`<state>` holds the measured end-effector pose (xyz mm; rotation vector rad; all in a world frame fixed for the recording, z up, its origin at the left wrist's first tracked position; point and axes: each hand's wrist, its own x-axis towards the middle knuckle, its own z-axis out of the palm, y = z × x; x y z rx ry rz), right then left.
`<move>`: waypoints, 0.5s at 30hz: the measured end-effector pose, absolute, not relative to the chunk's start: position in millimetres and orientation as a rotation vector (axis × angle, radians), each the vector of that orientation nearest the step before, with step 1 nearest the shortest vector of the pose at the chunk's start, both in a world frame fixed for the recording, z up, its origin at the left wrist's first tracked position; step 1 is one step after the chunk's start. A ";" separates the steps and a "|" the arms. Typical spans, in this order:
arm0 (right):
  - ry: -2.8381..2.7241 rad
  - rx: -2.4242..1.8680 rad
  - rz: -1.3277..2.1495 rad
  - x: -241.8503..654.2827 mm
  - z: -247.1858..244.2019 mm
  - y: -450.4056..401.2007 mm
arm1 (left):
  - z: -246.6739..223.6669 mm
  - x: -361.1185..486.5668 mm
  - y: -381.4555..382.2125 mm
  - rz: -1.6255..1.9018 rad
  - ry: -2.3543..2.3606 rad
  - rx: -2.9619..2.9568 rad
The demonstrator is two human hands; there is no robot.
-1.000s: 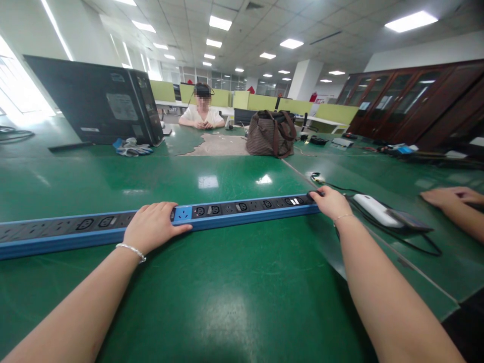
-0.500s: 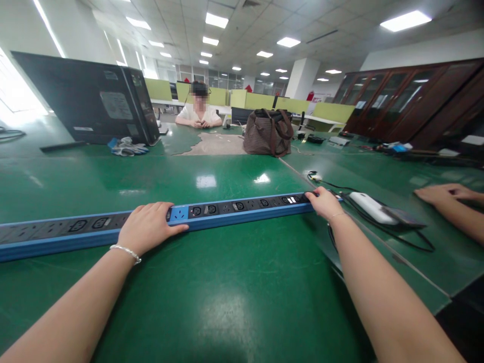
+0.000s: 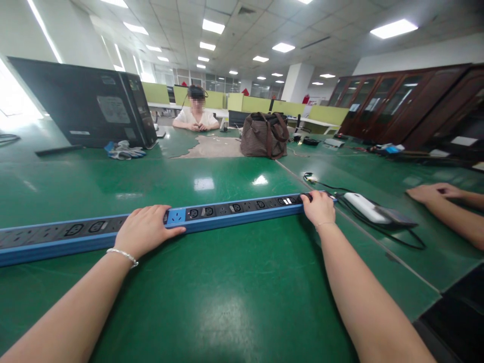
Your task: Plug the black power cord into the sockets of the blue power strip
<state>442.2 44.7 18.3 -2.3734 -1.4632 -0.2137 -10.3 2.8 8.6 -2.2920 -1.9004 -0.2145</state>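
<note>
Strip point(image 3: 245, 208) on table point(image 3: 227, 287). L hand point(image 3: 142, 228) clasps it, fingers over top, thumb on near side. R hand point(image 3: 319, 208) at R end, fingers bent; can't tell if gripping. Caution: sliding strip R may bump white unit point(image 3: 363, 206).

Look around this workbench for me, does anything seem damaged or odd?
Yes, beyond the blue power strip, the green tabletop has a bare greyish patch beside the brown bag. Its ragged edge suggests the covering has torn or worn away.
</note>
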 end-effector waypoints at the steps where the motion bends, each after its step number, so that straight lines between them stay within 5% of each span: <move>1: -1.454 -2.398 -0.189 441.1 18.8 43.8 | 8.4 -10.5 3.0 -0.217 -1.897 -2.295; 15: -1.557 -2.532 -0.273 436.9 25.5 44.0 | 8.3 -10.4 3.0 -0.219 -1.899 -2.293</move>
